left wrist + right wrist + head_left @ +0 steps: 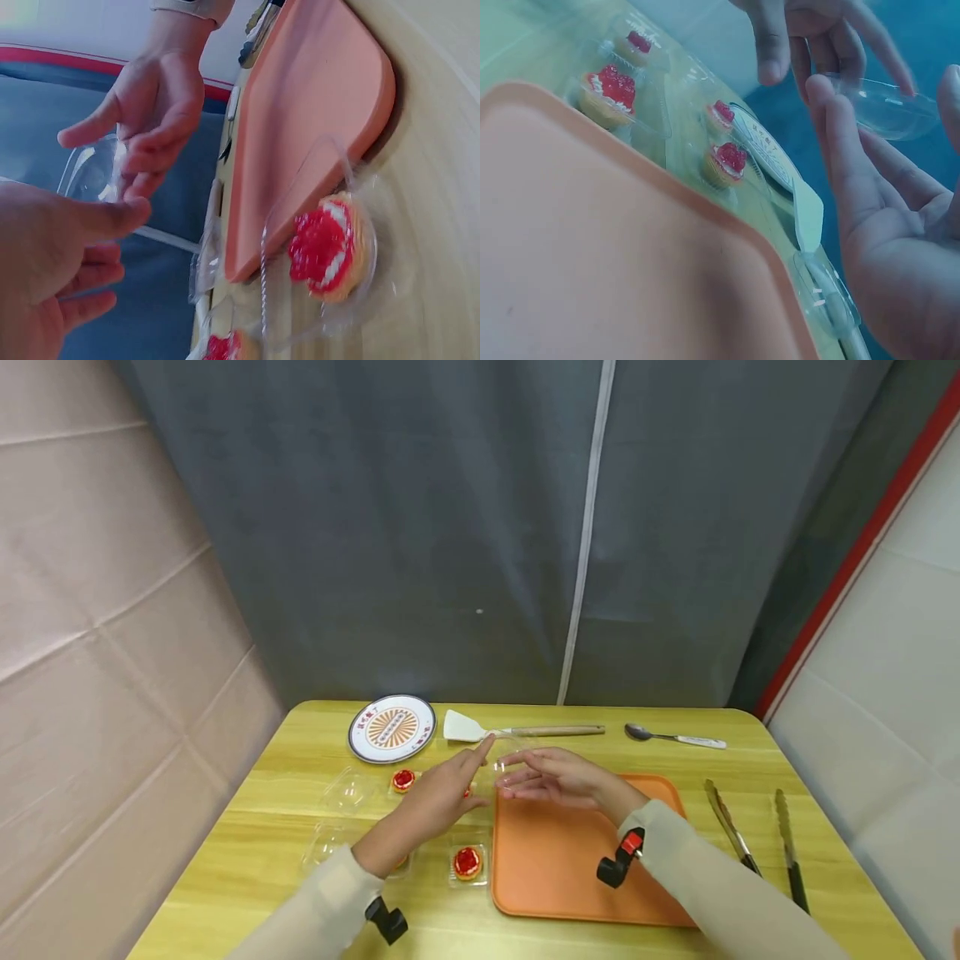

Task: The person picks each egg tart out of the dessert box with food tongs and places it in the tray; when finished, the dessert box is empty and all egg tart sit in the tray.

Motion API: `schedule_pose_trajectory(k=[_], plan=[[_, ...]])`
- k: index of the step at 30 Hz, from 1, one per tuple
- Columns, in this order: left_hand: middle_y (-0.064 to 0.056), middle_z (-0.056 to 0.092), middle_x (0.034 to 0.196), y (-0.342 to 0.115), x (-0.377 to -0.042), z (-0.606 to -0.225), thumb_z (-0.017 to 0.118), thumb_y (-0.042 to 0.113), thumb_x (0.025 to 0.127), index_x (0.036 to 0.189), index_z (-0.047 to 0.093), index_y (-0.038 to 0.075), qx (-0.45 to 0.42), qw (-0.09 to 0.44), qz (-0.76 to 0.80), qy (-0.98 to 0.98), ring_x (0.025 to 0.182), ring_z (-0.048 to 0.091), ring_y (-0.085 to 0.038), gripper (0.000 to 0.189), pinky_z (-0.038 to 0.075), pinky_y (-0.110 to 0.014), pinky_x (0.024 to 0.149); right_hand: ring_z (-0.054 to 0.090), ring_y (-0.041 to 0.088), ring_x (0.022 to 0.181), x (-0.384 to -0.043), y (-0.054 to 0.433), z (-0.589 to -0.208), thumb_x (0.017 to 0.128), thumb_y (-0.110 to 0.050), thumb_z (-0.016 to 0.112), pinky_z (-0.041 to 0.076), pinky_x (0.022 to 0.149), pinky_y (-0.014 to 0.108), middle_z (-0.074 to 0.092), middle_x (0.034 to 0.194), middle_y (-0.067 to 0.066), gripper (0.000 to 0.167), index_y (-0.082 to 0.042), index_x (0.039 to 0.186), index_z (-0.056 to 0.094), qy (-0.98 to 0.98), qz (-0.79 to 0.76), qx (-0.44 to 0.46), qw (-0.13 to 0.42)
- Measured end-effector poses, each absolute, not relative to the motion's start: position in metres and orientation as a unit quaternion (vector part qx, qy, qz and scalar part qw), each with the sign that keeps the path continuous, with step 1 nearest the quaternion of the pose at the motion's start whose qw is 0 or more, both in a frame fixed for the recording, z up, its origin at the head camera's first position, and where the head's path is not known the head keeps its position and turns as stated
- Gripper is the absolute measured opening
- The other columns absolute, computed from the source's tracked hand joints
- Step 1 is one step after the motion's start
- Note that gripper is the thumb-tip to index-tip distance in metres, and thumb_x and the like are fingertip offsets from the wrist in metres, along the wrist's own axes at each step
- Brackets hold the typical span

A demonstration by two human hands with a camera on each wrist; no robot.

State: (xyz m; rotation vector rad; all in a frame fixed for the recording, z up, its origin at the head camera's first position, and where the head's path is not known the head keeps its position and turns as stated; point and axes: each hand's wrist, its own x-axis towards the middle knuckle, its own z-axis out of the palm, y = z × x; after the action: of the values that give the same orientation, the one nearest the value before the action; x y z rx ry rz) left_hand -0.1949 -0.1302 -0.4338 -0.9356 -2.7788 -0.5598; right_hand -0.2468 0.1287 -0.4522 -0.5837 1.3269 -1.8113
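1. Above the table point(247, 827), between the hands: plastic dome point(892, 116), clear, colourless, shallow, rounded, glossy with highlights.
2. Left hand point(442, 791): thumb and index spread wide, index tip at dome.
3. Right hand point(558, 779): fingers long, loosely extended at dome; firmness of hold, cannot tell.
4. Red-topped tart point(467, 863) beside orange tray point(585, 877).

Round white plate point(392, 729), dk blue line nr rim: Chinese chars, too sm. to read for sure. One grp sits upper L of the face, another lower R, both nr the edge. In ctr, a band point(393, 727) of chars runs diag. across the orange sunburst point(387, 741), also illegible. R wrist view: same plate at a slant, a few chars, blurred. Spoon point(678, 739), white handle point(702, 742): tiny dk marks, poss. lettering, can't read.
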Motion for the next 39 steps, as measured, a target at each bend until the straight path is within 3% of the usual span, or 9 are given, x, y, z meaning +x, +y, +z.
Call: schedule_pose_trajectory(k=[3, 10, 17, 21, 25, 28, 31, 35, 39], plan=[[-0.004, 0.07, 0.115, -0.123, -0.2, -0.436, 0.083, 0.025, 0.088, 0.165, 0.02, 0.019, -0.331, 0.084, -0.219, -0.914, 0.096, 0.068, -0.018, 0.1, 0.06, -0.037, 0.085, 0.065, 0.031, 0.126, -0.242, 0.139, -0.454, 0.114, -0.025, 0.037, 0.043, 0.112, 0.046, 0.056, 0.144, 0.029, 0.05, 0.01, 0.15, 0.041, 0.502, -0.728, -0.234, 0.405], [0.007, 0.07, 0.092, -0.106, -0.21, -0.435, 0.081, 0.029, 0.089, 0.167, 0.015, 0.018, -0.354, 0.037, -0.275, -0.893, 0.083, 0.062, -0.008, 0.102, 0.055, -0.029, 0.08, 0.07, 0.026, 0.117, -0.233, 0.161, -0.459, 0.113, -0.033, 0.039, 0.054, 0.104, 0.034, 0.067, 0.133, 0.019, 0.051, 0.006, 0.144, 0.052, 0.496, -0.739, -0.215, 0.402], [0.008, 0.062, 0.08, -0.085, -0.219, -0.434, 0.086, 0.025, 0.086, 0.157, 0.039, 0.009, -0.351, 0.003, -0.291, -0.89, 0.07, 0.055, -0.006, 0.087, 0.05, -0.021, 0.064, 0.071, 0.025, 0.113, -0.227, 0.179, -0.467, 0.113, -0.035, 0.039, 0.055, 0.104, 0.035, 0.071, 0.126, 0.014, 0.053, 0.005, 0.146, 0.05, 0.511, -0.742, -0.188, 0.391], [0.005, 0.061, 0.075, -0.067, -0.23, -0.438, 0.088, 0.024, 0.084, 0.153, 0.044, 0.007, -0.303, -0.002, -0.305, -0.903, 0.065, 0.054, -0.005, 0.084, 0.048, -0.021, 0.059, 0.073, 0.022, 0.105, -0.227, 0.191, -0.468, 0.11, -0.027, 0.051, 0.059, 0.097, 0.036, 0.067, 0.128, 0.019, 0.06, 0.007, 0.156, 0.032, 0.606, -0.722, -0.175, 0.285], [0.004, 0.06, 0.075, -0.044, -0.244, -0.445, 0.089, 0.025, 0.083, 0.153, 0.044, 0.005, -0.245, -0.022, -0.32, -0.915, 0.063, 0.054, -0.006, 0.086, 0.047, -0.022, 0.057, 0.068, 0.031, 0.116, -0.232, 0.202, -0.467, 0.099, -0.011, 0.07, 0.061, 0.093, 0.038, 0.053, 0.144, 0.031, 0.076, 0.005, 0.159, 0.026, 0.725, -0.649, -0.176, 0.148], [0.0, 0.063, 0.082, -0.024, -0.255, -0.45, 0.09, 0.028, 0.081, 0.152, 0.045, 0.003, -0.219, -0.03, -0.316, -0.922, 0.07, 0.058, -0.01, 0.088, 0.051, -0.025, 0.062, 0.062, 0.041, 0.124, -0.239, 0.211, -0.468, 0.092, -0.011, 0.078, 0.061, 0.091, 0.033, 0.047, 0.149, 0.031, 0.084, 0.003, 0.159, 0.028, 0.791, -0.578, -0.178, 0.09], [-0.006, 0.067, 0.101, -0.004, -0.265, -0.455, 0.09, 0.029, 0.081, 0.152, 0.047, 0.002, -0.201, -0.031, -0.301, -0.932, 0.088, 0.065, -0.017, 0.087, 0.057, -0.029, 0.077, 0.06, 0.042, 0.125, -0.248, 0.222, -0.472, 0.09, -0.017, 0.082, 0.061, 0.087, 0.028, 0.05, 0.15, 0.026, 0.087, 0.002, 0.159, 0.032, 0.836, -0.519, -0.168, 0.066], [-0.012, 0.065, 0.127, 0.022, -0.275, -0.463, 0.087, 0.024, 0.085, 0.155, 0.043, 0.002, -0.181, -0.05, -0.29, -0.938, 0.119, 0.063, -0.025, 0.086, 0.056, -0.035, 0.099, 0.058, 0.042, 0.128, -0.258, 0.237, -0.48, 0.091, -0.02, 0.081, 0.061, 0.091, 0.038, 0.051, 0.15, 0.024, 0.086, 0.003, 0.159, 0.032, 0.86, -0.479, -0.163, 0.069], [-0.016, 0.059, 0.144, 0.044, -0.281, -0.472, 0.085, 0.019, 0.087, 0.158, 0.036, -0.001, -0.155, -0.078, -0.299, -0.939, 0.133, 0.056, -0.028, 0.088, 0.052, -0.036, 0.106, 0.055, 0.045, 0.131, -0.265, 0.25, -0.487, 0.093, -0.019, 0.078, 0.057, 0.099, 0.051, 0.052, 0.149, 0.026, 0.082, 0.005, 0.157, 0.034, 0.872, -0.456, -0.165, 0.07]])
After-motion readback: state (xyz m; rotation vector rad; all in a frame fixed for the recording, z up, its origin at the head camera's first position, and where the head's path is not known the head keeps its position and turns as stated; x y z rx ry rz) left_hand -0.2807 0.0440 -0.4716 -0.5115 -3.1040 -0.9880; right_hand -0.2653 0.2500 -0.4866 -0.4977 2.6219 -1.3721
